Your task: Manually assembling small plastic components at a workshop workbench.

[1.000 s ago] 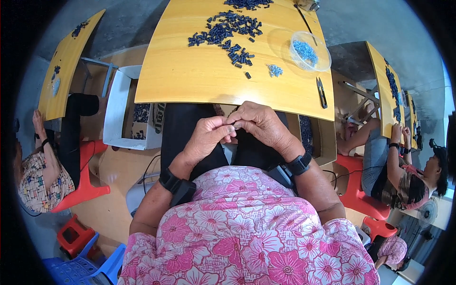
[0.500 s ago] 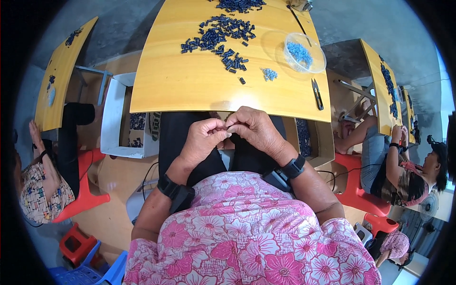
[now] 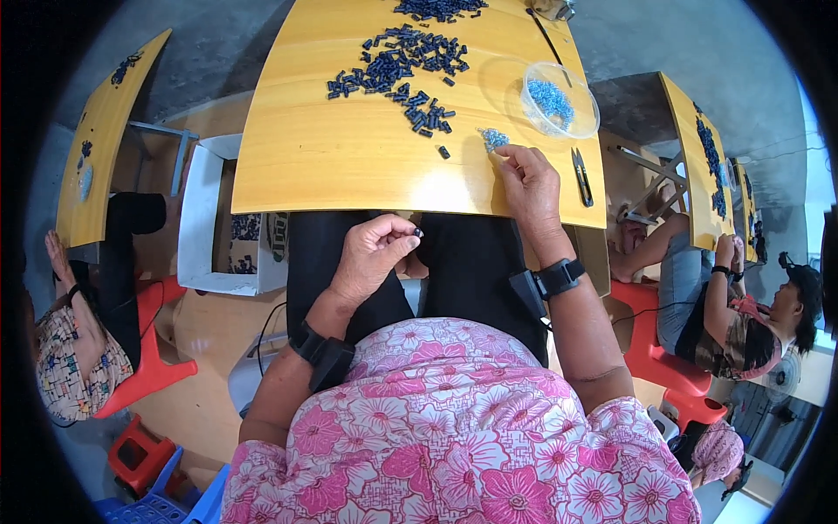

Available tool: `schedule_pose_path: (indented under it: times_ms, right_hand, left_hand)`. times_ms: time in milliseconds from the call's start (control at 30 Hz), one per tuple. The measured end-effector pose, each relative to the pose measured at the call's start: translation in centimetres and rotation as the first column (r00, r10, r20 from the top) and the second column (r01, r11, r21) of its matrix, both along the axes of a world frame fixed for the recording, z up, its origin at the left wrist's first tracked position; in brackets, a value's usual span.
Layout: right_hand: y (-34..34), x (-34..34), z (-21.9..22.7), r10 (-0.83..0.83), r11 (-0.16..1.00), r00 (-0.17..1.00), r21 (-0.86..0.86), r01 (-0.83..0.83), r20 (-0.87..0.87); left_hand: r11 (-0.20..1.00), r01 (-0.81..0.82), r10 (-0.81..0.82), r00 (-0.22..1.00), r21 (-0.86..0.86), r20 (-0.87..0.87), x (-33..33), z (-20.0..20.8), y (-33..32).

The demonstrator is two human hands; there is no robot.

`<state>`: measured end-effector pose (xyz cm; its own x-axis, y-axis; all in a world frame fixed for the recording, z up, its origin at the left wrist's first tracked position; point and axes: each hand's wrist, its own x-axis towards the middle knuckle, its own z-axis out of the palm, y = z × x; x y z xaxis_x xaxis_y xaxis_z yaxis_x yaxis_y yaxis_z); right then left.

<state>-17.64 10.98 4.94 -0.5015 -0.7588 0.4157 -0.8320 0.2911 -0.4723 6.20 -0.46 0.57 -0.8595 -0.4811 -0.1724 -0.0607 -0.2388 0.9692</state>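
My left hand [image 3: 374, 255] is over my lap in front of the table edge. Its thumb and forefinger pinch a small black cylindrical piece [image 3: 418, 232], of which only the end shows. My right hand [image 3: 529, 182] is over the table's near right part, fingers drawn together at the edge of a little heap of clear blue bits [image 3: 494, 137]. Anything between those fingertips is too small to make out. One loose black piece [image 3: 444, 152] lies left of that heap. Farther back, many similar black pieces [image 3: 384, 72] are spread in piles.
A clear round tub [image 3: 587, 118] holds more blue bits. Black thread snips [image 3: 582, 177] lie at the right edge of the yellow table [image 3: 340, 175], with a thin dark rod [image 3: 545, 37] behind. A white box [image 3: 202, 227] stands below left. Other people sit at side tables.
My right hand has left my left hand and moved up and right onto the table beside the blue heap. My left hand has stayed nearly in place, its black piece now showing.
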Motion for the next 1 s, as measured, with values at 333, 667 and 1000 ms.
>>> schedule_pose_path:
  times_ms: [333, 667, 1000]
  right_hand:
    - [-0.1, -0.8, -0.4, 0.055, 0.998, 0.995, 0.031, -0.052, -0.078]
    - [0.6, -1.1, -2.6, -0.055, 0.986, 0.938, -0.128, 0.104, 0.342]
    - [-0.2, -0.3, -1.6, -0.117, 0.991, 0.979, -0.038, 0.125, 0.165]
  left_hand:
    - [0.999, -0.007, 0.007, 1.0, 0.035, -0.001, -0.1, -0.2, 0.0]
    - [0.999, -0.001, 0.001, 1.0, 0.042, -0.008, -0.2, -0.6, -0.1]
    - [0.999, 0.005, -0.005, 1.0, 0.042, -0.001, -0.1, -0.5, -0.2]
